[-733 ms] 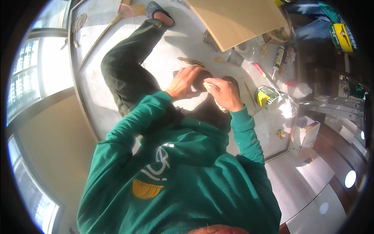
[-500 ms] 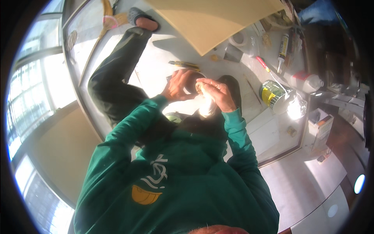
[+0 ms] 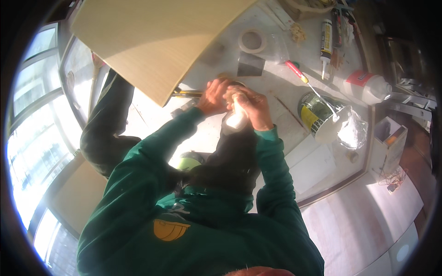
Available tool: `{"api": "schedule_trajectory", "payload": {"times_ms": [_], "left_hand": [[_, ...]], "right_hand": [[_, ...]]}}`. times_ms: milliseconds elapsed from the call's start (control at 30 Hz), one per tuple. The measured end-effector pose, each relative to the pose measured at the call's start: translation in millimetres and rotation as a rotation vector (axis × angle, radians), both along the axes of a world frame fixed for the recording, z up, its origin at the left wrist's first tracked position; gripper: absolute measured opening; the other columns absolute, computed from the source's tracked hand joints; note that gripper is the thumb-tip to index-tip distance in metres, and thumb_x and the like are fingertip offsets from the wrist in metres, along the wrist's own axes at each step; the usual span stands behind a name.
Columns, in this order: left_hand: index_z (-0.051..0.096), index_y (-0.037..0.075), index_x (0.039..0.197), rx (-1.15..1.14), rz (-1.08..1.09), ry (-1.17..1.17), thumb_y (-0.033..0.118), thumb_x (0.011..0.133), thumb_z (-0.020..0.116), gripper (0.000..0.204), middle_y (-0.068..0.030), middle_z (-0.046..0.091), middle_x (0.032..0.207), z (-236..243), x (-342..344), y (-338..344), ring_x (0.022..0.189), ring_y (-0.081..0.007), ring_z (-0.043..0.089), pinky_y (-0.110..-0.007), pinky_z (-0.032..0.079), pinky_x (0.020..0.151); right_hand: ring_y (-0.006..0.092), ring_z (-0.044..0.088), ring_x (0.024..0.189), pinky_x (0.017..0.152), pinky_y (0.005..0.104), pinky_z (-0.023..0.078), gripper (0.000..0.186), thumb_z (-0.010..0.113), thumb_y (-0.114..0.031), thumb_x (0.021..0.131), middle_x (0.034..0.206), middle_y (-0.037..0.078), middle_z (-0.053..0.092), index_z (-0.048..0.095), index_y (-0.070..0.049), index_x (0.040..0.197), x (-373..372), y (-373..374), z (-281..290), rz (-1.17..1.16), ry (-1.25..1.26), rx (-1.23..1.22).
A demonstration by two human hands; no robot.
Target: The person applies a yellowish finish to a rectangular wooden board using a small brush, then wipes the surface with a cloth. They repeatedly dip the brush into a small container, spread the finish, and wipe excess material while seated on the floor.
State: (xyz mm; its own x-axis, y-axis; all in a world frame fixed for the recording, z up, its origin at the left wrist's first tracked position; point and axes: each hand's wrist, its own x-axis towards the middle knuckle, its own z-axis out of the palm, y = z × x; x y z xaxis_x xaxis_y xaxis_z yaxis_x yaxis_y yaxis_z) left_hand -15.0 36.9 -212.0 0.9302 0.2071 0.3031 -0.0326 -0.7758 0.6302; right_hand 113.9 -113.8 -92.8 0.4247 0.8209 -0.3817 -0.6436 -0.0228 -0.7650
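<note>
My left hand and my right hand meet over my bent leg. The right fingers pinch a small tan piece. What it is, I cannot make out. The left fingers curl in against the same spot, and what they hold is hidden. Below the right hand hangs a bright, sunlit pale shape, perhaps cloth, too washed out to name. Just beyond the left hand lies a yellow-and-black utility knife, partly under a large tan board.
To the right stand a tub with a green-yellow label, a red-handled roller frame across it, crumpled clear plastic and a white bottle. Further off lie a tape roll, a dark square sheet and a sealant tube.
My left hand has come in against my right, closing the gap between them. The view has shifted, so the board appears further left and now covers my outstretched foot.
</note>
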Motion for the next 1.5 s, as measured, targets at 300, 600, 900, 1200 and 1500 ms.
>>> {"api": "schedule_trajectory", "payload": {"times_ms": [300, 600, 900, 1200, 1500], "left_hand": [[0.050, 0.003, 0.138, -0.002, -0.038, 0.106, 0.032, 0.060, 0.088, 0.091, -0.0168, 0.056, 0.125, -53, 101, -50, 0.114, -0.0369, 0.056, -0.050, 0.045, 0.091], [0.052, 0.003, 0.137, 0.111, -0.005, 0.223, 0.036, 0.047, 0.087, 0.102, -0.0133, 0.054, 0.122, -80, 169, -93, 0.118, -0.0330, 0.053, -0.049, 0.040, 0.102], [0.044, 0.000, 0.149, -0.364, 0.217, 0.339, 0.033, 0.075, 0.086, 0.091, -0.0166, 0.056, 0.132, 19, 156, -86, 0.115, -0.0305, 0.060, -0.044, 0.048, 0.099], [0.061, 0.000, 0.135, -0.684, 0.256, 0.034, 0.025, 0.101, 0.065, 0.042, -0.0162, 0.065, 0.124, 253, 62, -60, 0.114, -0.0256, 0.063, -0.035, 0.050, 0.096], [0.071, 0.006, 0.115, -0.231, 0.388, -0.136, 0.014, 0.092, 0.067, 0.024, -0.0152, 0.071, 0.100, 334, 56, -11, 0.085, -0.0235, 0.070, -0.035, 0.055, 0.074]], "right_hand": [[0.0300, 0.070, 0.085, 0.077, 0.0375, 0.058, 0.052, 0.061, -0.024, 0.094, 0.112, 0.022, 0.070, 0.057, 0.011, 0.133, 57, -76, -29, -0.281, 0.196, 0.125], [0.0333, 0.059, 0.108, 0.091, 0.0484, 0.052, 0.059, 0.059, -0.047, 0.100, 0.122, 0.016, 0.056, 0.048, -0.009, 0.144, 70, -115, -22, -0.455, 0.137, 0.137], [0.0309, 0.066, 0.101, 0.081, 0.0416, 0.058, 0.056, 0.059, -0.035, 0.098, 0.117, 0.017, 0.061, 0.050, 0.001, 0.140, 77, -93, 11, -0.551, 0.267, 0.215], [0.0178, 0.056, 0.122, 0.107, 0.0356, 0.042, 0.047, 0.056, -0.030, 0.106, 0.135, 0.009, 0.060, 0.057, 0.003, 0.138, 12, -7, 93, -0.502, -0.148, 0.111], [0.0303, 0.010, 0.158, 0.126, 0.0423, 0.012, 0.078, 0.046, -0.044, 0.108, 0.170, 0.019, 0.010, 0.017, 0.006, 0.160, -49, 33, 180, -0.363, -0.350, 0.526]]}}
